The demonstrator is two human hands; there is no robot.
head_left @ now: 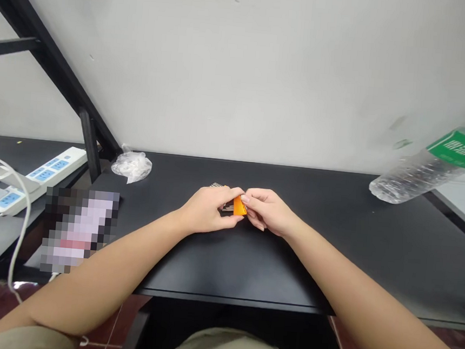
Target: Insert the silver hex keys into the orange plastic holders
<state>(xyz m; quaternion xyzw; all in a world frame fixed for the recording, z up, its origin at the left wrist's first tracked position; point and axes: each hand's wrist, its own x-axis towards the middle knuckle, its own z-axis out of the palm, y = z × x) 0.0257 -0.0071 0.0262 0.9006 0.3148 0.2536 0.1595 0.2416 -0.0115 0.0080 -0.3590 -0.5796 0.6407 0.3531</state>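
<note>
Just above the table, at mid-view, a small orange piece with dark and metallic-looking parts [238,206] sits between my hands; its kind I cannot make out. My left hand [209,208] is closed around it from the left, thumb at its lower edge and fingers over the top. A striped black-and-light bit [217,184] shows behind the left knuckles, and I cannot tell whether it belongs to the same piece. My right hand [269,210] has its thumb and fingertips pinched together at the piece's right edge. Fingers cover much of the piece.
On the black table [248,268], a crumpled clear plastic bag [132,167] lies back left. A clear bottle with a green label [432,165] stands at the right rear. Left are a white power strip [47,174], a cable [26,221], a blurred-out item [81,229] and a black frame post [62,70].
</note>
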